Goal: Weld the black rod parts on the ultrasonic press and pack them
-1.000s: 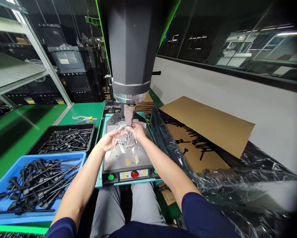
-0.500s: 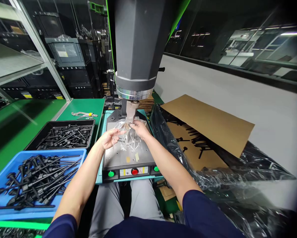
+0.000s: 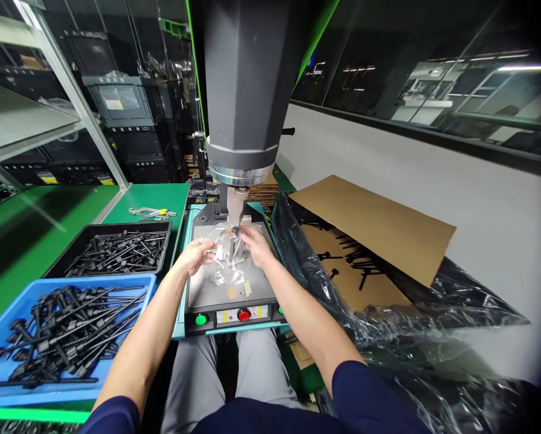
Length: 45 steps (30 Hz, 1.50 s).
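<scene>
Clear plastic film [image 3: 220, 271], perhaps a bag, lies over the metal fixture in the middle of the machine bed [image 3: 202, 294]. My left hand [image 3: 197, 255] pinches the left side of the film between bent fingers. At the other side, my right hand [image 3: 256, 246] has its fingers closed on the film's upper right, beside a small black part [image 3: 235, 231]. Whether the right fingers touch that part I cannot tell. Just above, the tapered metal horn [image 3: 236, 208] of the press points down at the fixture.
On the left stand a blue bin [image 3: 71, 398] and a black tray [image 3: 90, 231], both filled with black ribbed ties. To the right is a plastic-lined box with black parts on cardboard [image 3: 374, 223]. Green buttons [image 3: 200, 319] and a red button [image 3: 243, 314] line the front.
My left fingers, spread before, have closed on the film. The film is drawn wider and lower, and the black part and fixture now show. The camera view has shifted slightly.
</scene>
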Motion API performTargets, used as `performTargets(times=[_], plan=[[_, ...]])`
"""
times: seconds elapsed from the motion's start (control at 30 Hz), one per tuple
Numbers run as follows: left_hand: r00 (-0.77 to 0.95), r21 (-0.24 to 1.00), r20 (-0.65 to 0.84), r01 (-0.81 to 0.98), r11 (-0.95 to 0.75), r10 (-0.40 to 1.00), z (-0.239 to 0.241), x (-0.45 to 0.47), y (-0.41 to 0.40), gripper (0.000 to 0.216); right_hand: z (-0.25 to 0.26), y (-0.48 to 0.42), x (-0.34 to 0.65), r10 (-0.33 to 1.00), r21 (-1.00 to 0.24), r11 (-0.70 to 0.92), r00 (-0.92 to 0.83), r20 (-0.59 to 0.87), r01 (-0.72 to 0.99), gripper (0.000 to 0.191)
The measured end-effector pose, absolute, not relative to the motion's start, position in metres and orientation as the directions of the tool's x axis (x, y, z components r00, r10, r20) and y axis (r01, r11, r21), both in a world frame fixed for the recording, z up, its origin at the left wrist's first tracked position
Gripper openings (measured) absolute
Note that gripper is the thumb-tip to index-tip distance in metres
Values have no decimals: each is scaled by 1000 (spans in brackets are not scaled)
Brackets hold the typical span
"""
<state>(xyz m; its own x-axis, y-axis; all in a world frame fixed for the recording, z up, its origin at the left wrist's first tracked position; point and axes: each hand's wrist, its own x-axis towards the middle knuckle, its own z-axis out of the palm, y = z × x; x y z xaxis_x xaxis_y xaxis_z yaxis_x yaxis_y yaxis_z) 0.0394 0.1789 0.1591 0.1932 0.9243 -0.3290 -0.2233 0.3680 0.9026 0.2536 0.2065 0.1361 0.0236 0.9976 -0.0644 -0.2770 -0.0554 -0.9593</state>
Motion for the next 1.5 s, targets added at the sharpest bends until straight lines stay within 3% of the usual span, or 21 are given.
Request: performTargets(times=[0.13, 0.23, 0.3, 0.33, 0.43, 0.5, 0.6, 0.67, 0.87, 1.13, 1.37, 1.5], plan=[[122, 927, -311, -178, 329, 943, 153, 37, 180, 35, 139, 193, 281, 960, -715, -203, 8, -280, -669, 16], [75, 936, -305, -161, 313, 949, 148, 35, 181, 40, 146, 193, 297, 960, -599, -193, -23, -279, -777, 45], [61, 942, -292, -154, 298, 954, 145, 35, 182, 43, 151, 199, 302, 952, -608, -215, -26, -305, -764, 61], [61, 946, -280, -152, 287, 958, 145, 35, 183, 46, 153, 205, 303, 942, -626, -249, -35, -333, -739, 60], [73, 960, -229, -146, 237, 971, 147, 37, 189, 58, 163, 231, 301, 913, -719, -322, -3, -407, -616, 29], [93, 969, -186, -148, 198, 978, 152, 39, 194, 66, 171, 250, 299, 923, -775, -281, 63, -381, -566, 9], [119, 974, -139, -161, 157, 983, 159, 44, 203, 74, 179, 270, 297, 953, -823, -93, 188, -236, -561, 23], [126, 974, -137, -163, 157, 982, 160, 48, 206, 72, 177, 276, 298, 935, -836, -29, 282, -217, -547, 29], [143, 953, -259, -125, 277, 955, 155, 55, 200, 61, 144, 268, 301, 851, -813, -230, 295, -435, -534, 26], [142, 942, -276, -159, 297, 951, 158, 51, 196, 65, 141, 259, 306, 829, -797, -298, 272, -489, -525, 11], [49, 953, -302, 13, 302, 952, 155, 38, 188, 83, 144, 233, 319, 815, -807, -312, 295, -499, -502, 48], [-128, 958, -163, 218, 188, 978, 146, 27, 177, 84, 137, 206, 328, 807, -844, -275, 366, -463, -461, 51]])
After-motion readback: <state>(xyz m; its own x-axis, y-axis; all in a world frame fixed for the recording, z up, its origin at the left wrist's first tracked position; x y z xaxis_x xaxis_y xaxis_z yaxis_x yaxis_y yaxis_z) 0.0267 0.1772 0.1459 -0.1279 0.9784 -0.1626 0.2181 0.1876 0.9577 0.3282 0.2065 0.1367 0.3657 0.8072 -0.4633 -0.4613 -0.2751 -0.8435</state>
